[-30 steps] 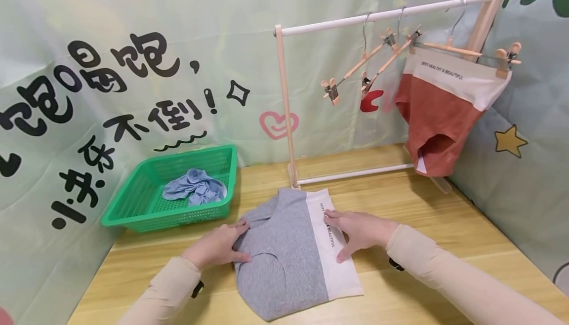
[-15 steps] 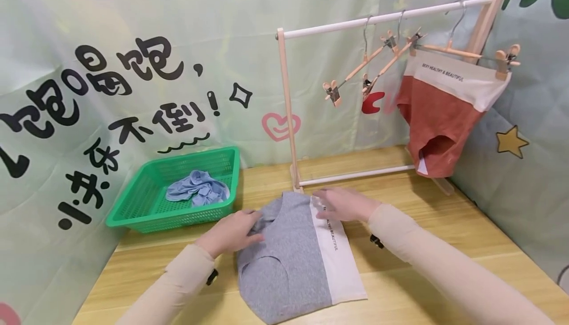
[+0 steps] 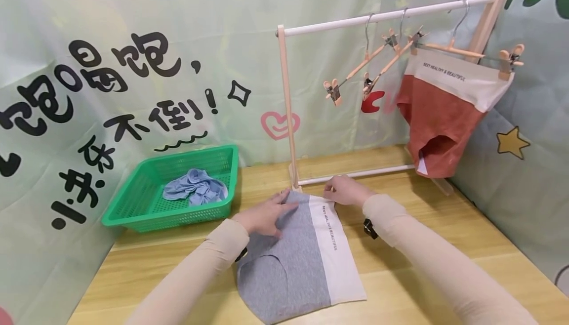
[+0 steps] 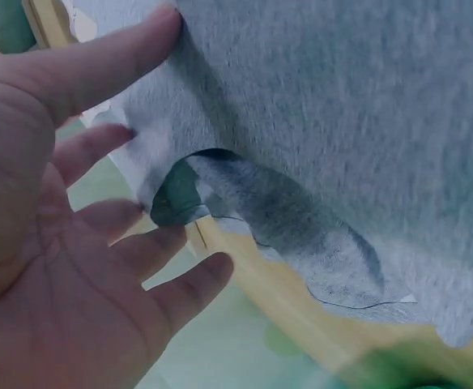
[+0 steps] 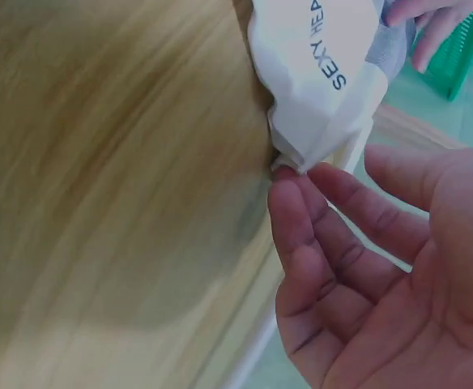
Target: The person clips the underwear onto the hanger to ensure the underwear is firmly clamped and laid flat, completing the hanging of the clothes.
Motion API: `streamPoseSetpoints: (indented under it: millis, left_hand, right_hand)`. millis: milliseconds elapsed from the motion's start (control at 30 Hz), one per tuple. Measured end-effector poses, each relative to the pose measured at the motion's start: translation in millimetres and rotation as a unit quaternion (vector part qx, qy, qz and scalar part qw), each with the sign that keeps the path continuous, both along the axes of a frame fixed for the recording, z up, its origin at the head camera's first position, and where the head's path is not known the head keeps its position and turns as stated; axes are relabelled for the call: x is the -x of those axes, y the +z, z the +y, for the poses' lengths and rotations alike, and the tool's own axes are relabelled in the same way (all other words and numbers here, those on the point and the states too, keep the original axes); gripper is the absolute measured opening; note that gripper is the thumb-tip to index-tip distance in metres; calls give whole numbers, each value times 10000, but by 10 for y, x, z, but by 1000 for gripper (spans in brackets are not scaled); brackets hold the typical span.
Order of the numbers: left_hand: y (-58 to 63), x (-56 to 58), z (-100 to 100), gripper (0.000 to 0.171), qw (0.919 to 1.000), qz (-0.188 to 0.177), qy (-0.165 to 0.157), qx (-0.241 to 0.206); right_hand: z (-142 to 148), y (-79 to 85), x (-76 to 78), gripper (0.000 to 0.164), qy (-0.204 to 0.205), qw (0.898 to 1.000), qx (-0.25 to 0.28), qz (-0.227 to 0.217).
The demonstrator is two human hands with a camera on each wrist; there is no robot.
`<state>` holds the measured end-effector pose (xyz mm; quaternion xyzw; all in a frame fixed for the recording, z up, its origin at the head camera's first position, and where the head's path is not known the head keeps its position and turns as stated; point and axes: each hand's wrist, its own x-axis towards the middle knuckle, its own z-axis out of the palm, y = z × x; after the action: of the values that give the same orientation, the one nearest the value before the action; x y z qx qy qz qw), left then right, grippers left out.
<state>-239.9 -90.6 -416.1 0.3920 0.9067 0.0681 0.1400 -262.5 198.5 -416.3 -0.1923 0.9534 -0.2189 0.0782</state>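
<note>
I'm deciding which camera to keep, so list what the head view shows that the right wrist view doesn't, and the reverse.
Only the head view: the red-and-white briefs clipped to a hanger, the rack's top rail, and the blue garment in the basket.

Only the right wrist view: the palm side of the right hand, its fingertips at a puckered white waistband corner.

Both: the gray-and-white briefs, both hands, the wooden table and the green basket, though the wrist view catches only part of the basket.

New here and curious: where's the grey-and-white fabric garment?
In the head view, the garment lies bottom centre on the wooden table, right of the green plastic basket.
</note>
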Motion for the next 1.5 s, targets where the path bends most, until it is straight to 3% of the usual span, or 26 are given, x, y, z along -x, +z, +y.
streamPoseSetpoints:
  millis: [167,467,667,900,1000,1133,1233,1333,1500]
  left_hand:
    - [37,16,26,93,9980,-517,297,187]
    - [32,-34,-35,89,9944,-905,492,240]
    - [53,-71,-27,89,9954,-783,503,247]
    - [87,-90,-26,91,9962,-728,483,58]
    - [89,-72,-21,90,9980,-547,301,-50]
    - [70,-37,17,97,9997,-218,-37,-122]
    - [30,-16,56,108,9998,-144,-107,8]
    - [-10,-8,80,116,9992,-343,29,188]
    - [-36,0,67,120,9959,-839,289,154]
  right_hand:
    - [-1,-29,30,11,-193,9995,-43,-230]
    - [25,-46,74,13,-6,9998,-151,-96]
    - [37,30,89,12,-355,9989,251,170]
    - [-66,14,60,8,-651,9977,89,186]
    - [-128,68,-61,7,-544,9969,36,572]
    - [-201,105,-263,9,-67,9936,-52,1128]
    - [-227,58,-380,28,395,9940,-197,1002]
    - [-228,-34,-440,63,716,9953,-525,399]
    - [-196,-157,-428,101,706,9928,-874,-407]
